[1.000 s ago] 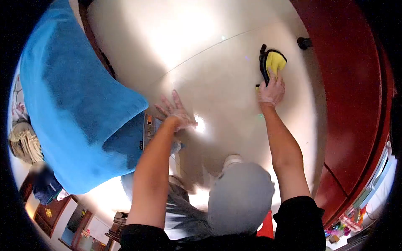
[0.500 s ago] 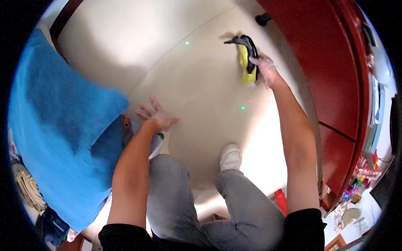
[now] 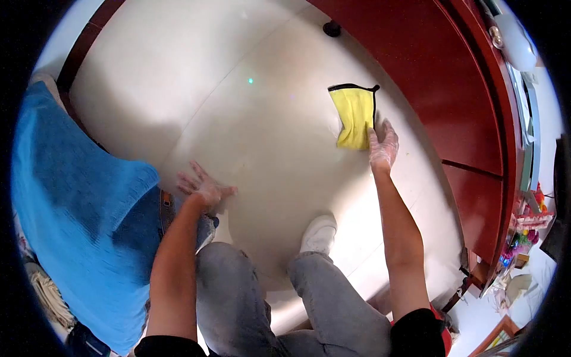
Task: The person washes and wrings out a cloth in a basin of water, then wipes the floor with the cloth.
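Note:
A yellow cloth with black edging (image 3: 355, 116) is spread out at the upper right, over the pale floor (image 3: 267, 137). My right hand (image 3: 384, 144), in a clear glove, is at the cloth's lower right edge, with its thumb and fingers on either side of that edge. Whether the fingers press it together cannot be made out. My left hand (image 3: 205, 189), also in a clear glove, has its fingers spread and holds nothing. It is beside the large blue cover (image 3: 89, 220) on the left.
Dark red furniture (image 3: 440, 83) curves along the right side, with a small black foot (image 3: 332, 28) near its top end. My white shoe (image 3: 319, 234) is on the floor. Folded beige fabric (image 3: 50, 294) lies at the lower left.
The cloth has gone from bunched, with its black side showing, to spread with yellow showing. My right hand has moved lower beside it. The view has shifted, and my left hand stays spread.

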`<state>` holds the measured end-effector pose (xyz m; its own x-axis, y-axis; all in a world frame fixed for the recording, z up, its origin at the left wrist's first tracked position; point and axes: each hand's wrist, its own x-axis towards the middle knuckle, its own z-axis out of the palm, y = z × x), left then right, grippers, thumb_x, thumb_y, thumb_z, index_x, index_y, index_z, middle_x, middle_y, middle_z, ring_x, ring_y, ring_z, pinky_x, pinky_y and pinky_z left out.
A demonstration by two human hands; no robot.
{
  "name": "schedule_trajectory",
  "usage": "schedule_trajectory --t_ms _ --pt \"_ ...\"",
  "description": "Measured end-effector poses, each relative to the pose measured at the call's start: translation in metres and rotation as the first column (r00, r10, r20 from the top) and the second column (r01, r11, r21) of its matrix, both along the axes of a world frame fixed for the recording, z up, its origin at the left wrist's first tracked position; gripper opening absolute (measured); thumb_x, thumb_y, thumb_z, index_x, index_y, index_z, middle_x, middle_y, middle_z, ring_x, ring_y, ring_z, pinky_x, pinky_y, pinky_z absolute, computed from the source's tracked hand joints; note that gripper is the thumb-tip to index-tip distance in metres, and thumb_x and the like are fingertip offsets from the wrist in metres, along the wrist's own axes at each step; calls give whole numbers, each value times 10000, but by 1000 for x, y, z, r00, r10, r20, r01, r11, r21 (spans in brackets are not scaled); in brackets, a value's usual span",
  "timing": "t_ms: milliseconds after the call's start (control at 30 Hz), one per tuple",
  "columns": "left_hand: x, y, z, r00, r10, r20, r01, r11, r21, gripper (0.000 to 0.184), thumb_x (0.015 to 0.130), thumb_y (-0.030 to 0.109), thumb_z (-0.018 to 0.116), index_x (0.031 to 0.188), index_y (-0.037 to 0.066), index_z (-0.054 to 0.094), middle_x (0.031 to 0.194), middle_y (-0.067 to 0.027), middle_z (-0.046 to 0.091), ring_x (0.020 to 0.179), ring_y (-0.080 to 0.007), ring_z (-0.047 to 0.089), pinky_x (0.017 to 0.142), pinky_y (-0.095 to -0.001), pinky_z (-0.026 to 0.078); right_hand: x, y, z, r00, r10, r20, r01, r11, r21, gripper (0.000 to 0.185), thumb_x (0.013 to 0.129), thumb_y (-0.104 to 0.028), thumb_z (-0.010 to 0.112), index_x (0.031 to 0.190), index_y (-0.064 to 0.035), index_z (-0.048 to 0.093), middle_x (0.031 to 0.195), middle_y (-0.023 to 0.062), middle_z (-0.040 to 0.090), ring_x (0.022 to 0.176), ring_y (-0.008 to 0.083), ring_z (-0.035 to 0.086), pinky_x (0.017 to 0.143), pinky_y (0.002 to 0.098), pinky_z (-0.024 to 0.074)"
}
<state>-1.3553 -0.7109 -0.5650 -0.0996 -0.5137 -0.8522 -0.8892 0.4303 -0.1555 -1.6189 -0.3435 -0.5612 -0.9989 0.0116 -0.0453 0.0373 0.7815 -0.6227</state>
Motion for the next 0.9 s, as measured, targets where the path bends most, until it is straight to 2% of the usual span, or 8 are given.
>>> schedule_trajectory --t_ms 167,267,433,533,633,800,833,900 --pt "9 -6 -14 1000 21 -15 -21 999 37 1587 591 627 859 1436 155 -397 1469 -375 -356 1353 -579 -315 1108 -687 -95 -8 -69 -30 942 336 25 -259 674 692 724 921 -504 560 1526 -167 348 1521 233 368 1370 367 391 1142 482 306" --pt "13 -5 -23 1000 -8 -22 9 999 37 1597 579 623 866 1435 154 -398 1458 -382 -365 1345 -580 -329 1105 -686 -106 -7 -125 -63 978 190 -85 -92 762 641 750 956 -567 430 1550 -135 279 1582 211 266 1413 358 316 1185 426 215" --pt "9 -7 -15 1000 7 -15 -7 999 37 1602 575 619 868 1440 131 -388 1473 -397 -323 1362 -588 -289 1105 -686 -108 72 -256 -76 690 721 62 -702 646 298 279 962 -278 479 1097 -115 660 1091 173 633 1025 351 590 866 461 492" --pt "7 -3 -13 1000 8 -11 -7 999 33 1578 603 610 857 1443 106 -380 1482 -409 -291 1372 -594 -261 1107 -684 -106 158 -269 -58 245 938 -245 -940 291 176 292 964 -276 467 1164 -166 650 1364 136 547 1194 324 548 998 440 461" --pt "4 -1 -17 1000 -16 -10 16 1000 8 1542 640 597 842 1446 85 -369 1484 -413 -280 1375 -595 -252 1107 -684 -108 174 -237 -58 166 937 -307 -964 219 148 318 971 -239 452 1231 -171 622 1440 107 490 1237 315 525 1066 433 416" --pt "5 -1 -3 999 -44 12 44 999 8 1505 677 647 790 1440 65 -370 1471 -409 -310 1368 -601 -259 1089 -701 -120 57 -101 -72 726 663 183 -551 403 731 196 872 -106 525 1011 -71 659 942 77 632 896 234 609 819 371 499" --pt "6 -3 -4 997 -79 9 79 997 25 1484 681 666 774 1459 57 -334 1472 -394 -327 1362 -603 -268 1085 -707 -119 47 -44 -89 875 469 -118 -318 742 591 240 904 -123 505 1105 -78 627 927 65 606 869 234 596 823 357 501" --pt "4 1 -7 990 -141 5 141 989 53 1450 687 703 741 1496 41 -264 1474 -363 -360 1350 -608 -285 1076 -719 -118 29 49 -62 911 376 -166 -144 670 729 396 938 -262 457 1286 -149 609 1207 189 623 1090 338 572 969 439 444"
